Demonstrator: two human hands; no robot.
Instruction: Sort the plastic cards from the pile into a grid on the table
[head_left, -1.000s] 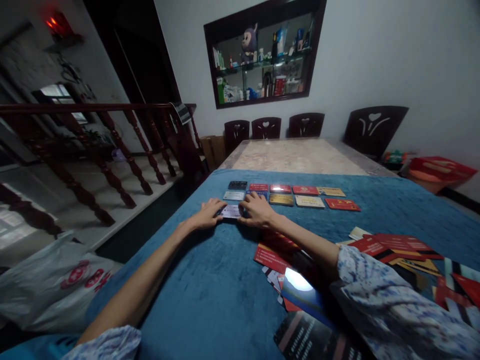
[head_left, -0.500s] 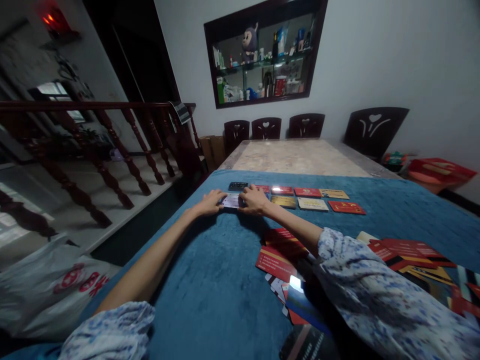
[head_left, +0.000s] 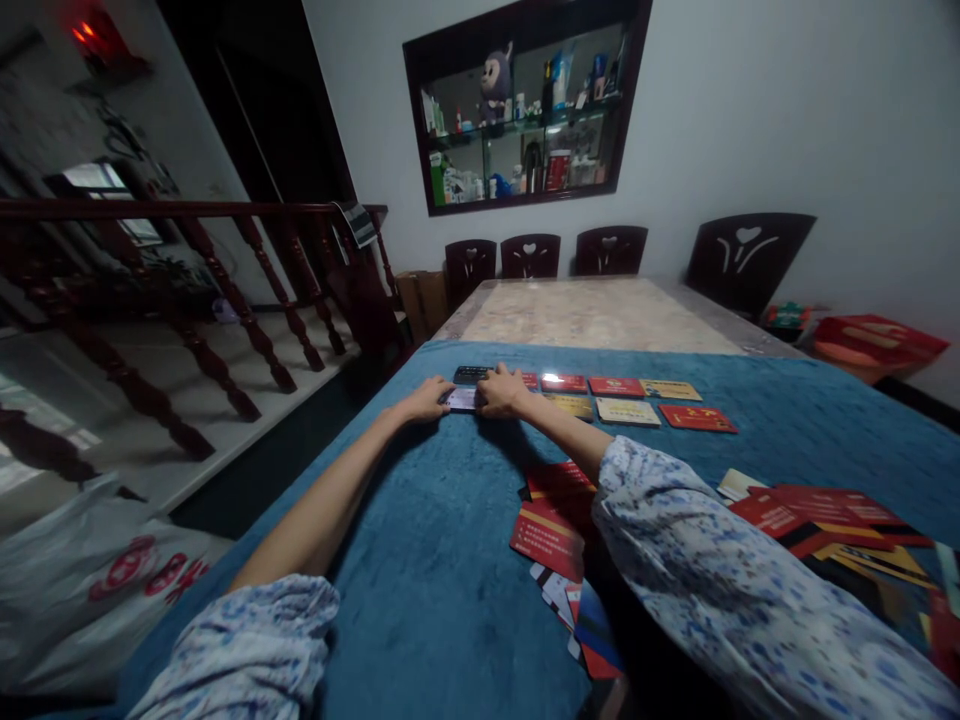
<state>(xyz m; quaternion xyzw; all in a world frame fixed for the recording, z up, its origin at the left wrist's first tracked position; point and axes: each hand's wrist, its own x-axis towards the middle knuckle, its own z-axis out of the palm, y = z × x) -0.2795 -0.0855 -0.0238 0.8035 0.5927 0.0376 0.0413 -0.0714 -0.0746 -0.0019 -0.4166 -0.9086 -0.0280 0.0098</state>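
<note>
Head view: the pale card [head_left: 462, 399] was at twelve o'clock from the body, over the blue cloth [head_left: 420, 560]. The left hand [head_left: 424, 400] gripped its nine-o'clock end, the right hand [head_left: 501, 392] its three-o'clock end — fingers closed upon it. Just beyond, at twelve, lay a black card [head_left: 469, 374]; at three, a cream card [head_left: 628, 412]; at five — overlapping loose cards [head_left: 550, 535]; at eight, a plastic bag [head_left: 67, 570].

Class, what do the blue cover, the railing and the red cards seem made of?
Blue cover: probably plush fabric, matte, with mottled nap.
Railing: likely varnished wood, dark reddish-brown with slight sheen.
Red cards: glossy, stiff-looking, one catching glare; plastic or coated cardboard, unclear which.
</note>
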